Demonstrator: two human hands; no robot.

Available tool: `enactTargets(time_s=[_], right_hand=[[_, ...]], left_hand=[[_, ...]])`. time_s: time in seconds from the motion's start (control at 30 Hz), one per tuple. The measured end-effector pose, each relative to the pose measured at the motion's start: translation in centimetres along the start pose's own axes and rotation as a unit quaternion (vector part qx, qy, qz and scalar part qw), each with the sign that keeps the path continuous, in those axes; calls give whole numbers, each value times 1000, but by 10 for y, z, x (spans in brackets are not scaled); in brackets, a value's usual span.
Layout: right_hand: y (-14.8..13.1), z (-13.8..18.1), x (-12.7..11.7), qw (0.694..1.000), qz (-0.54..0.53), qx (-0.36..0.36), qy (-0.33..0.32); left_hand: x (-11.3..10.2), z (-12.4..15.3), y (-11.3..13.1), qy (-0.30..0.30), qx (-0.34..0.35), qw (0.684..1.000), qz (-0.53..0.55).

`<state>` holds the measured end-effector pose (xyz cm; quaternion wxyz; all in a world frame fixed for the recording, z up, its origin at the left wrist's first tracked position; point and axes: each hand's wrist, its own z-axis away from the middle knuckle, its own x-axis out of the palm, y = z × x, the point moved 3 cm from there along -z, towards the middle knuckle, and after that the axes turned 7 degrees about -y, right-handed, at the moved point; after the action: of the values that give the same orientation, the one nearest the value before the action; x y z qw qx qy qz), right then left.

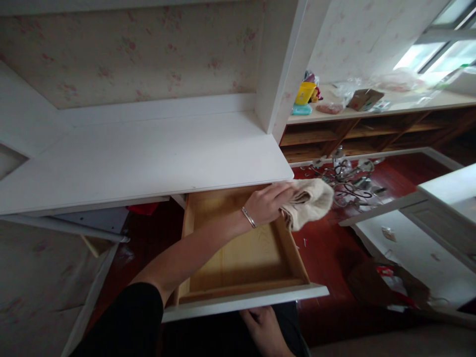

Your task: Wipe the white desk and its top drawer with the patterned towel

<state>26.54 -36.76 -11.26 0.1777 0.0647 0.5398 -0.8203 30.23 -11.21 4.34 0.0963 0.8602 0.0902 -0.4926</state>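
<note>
Yellow cup (305, 92) and cardboard box (365, 99) on wooden shelf (372, 116)

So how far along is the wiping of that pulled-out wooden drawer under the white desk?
Done: the light wooden drawer is pulled open and looks empty. In hand: the left hand presses a beige crumpled cloth at the drawer's far right corner, while the right hand is under its white front panel. Left: I can't tell how much of the bottom has been wiped.

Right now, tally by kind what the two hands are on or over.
Cloths: 1, the beige cloth in the left hand
Drawers: 1, the open wooden drawer, the right hand below its front
Bracelets: 1, the bracelet
Total: 3
</note>
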Motion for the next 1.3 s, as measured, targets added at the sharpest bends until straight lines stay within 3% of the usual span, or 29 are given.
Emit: enactTargets(time_s=[0.13,0.23,0.33,0.5,0.63,0.73,0.97,1.07,1.17,1.3], right_hand=[[0,-2,0,1000,-1,1,0],[-1,-2,0,1000,1,-2,1],[-3,0,0,1000,5,3,3],[-4,1,-1,1000,13,1,5],[-5,2,-1,1000,16,0,2],[-6,2,-2,1000,17,-7,-3],[-10,1,-5,1000,5,-25,1],[-13,2,-6,999,-8,-43,0],[-14,2,-6,999,-14,-46,-1],[-7,1,-2,999,-24,-20,-18]], left_hand=[[25,24,30,-46,206,977,-45],[61,42,27,-88,256,961,-62],[83,43,5,-129,224,964,-62],[84,21,-41,-178,126,975,-40],[84,14,-46,-203,71,977,7],[78,17,-22,-220,33,974,43],[39,34,80,-292,-11,942,165],[25,44,111,-336,-17,923,184],[13,58,122,-356,-35,917,177],[-9,89,114,-390,-66,901,180]])
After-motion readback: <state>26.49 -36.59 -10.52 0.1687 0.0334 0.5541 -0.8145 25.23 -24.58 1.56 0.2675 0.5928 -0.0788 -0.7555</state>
